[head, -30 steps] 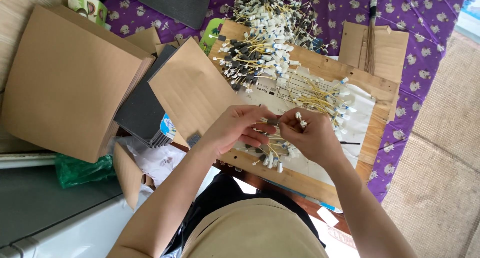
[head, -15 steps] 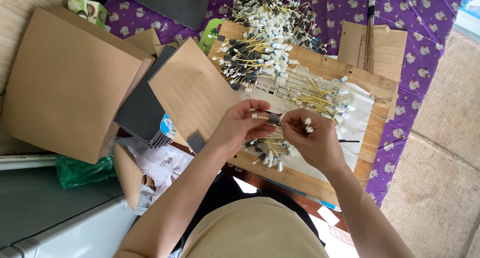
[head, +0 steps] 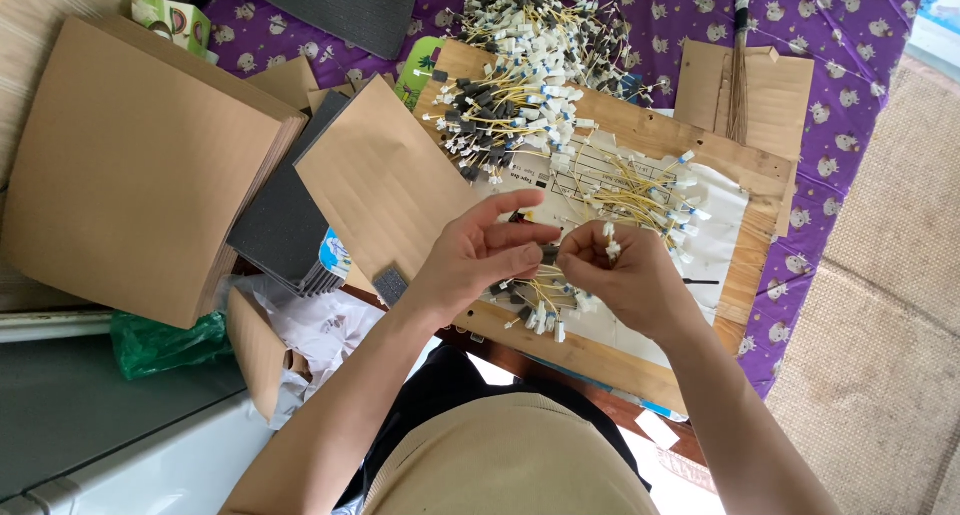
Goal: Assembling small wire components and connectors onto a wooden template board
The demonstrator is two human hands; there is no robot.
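Pinching a small yellow-wired connector piece (head: 548,256) between them, both hands meet at the middle of the wooden board (head: 640,125). Left hand (head: 478,258) is half curled, thumb and upper fingers stretched toward the right hand, fingertips on the piece's dark end. Right hand (head: 622,278) is closed tight, fingertips gripping the piece, with 2 small white connector ends (head: 609,240) poking up above its knuckles. The exact grip on the wire is partly hidden by fingers.

Below the hands, at the near edge of the board, lies a small bunch of wired connectors (head: 540,305). A bigger loose pile (head: 530,65) sits at the far end, and a spread of yellow wires (head: 640,190) on the white paper sheet (head: 722,220) to the right. Brown cardboard stack (head: 125,165) far left, purple patterned cloth (head: 850,85) under everything.
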